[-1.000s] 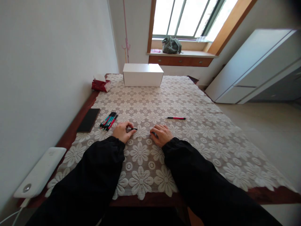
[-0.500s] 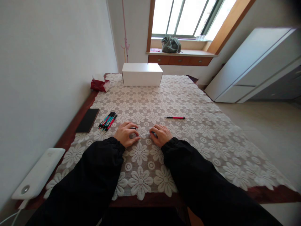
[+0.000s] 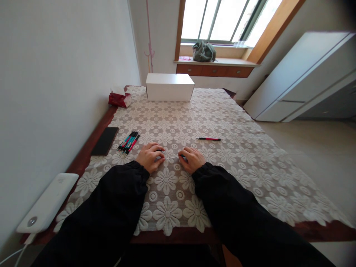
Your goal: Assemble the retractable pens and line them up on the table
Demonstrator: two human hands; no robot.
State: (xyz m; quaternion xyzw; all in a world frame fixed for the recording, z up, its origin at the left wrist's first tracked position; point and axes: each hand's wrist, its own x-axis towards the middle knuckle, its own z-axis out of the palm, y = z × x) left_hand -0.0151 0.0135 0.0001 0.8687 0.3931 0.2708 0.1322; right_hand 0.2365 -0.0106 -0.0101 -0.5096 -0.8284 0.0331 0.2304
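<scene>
Now two hands (image 3: 150, 157) hold one thin stick (image 3: 171, 157).

Window (image 3: 219, 20): daylight is pouring in from the far side, its panes glaring almost pure white.
White box (image 3: 170, 92): its top is catching a sheen, while its front is looking greyer.
Left wall (image 3: 69, 74): dull grey shade is covering it.
Black sleeves (image 3: 119, 196): folds are sinking into near-black.
Left hand (image 3: 151, 157) and right hand (image 3: 191, 159): both are showing soft detail; the thin white rod (image 3: 171, 158) between them is looking faint.
Refrigerator (image 3: 294, 74): wide-angle distortion is tilting it outward.
Upper right corner: dark blur is filling it.
</scene>
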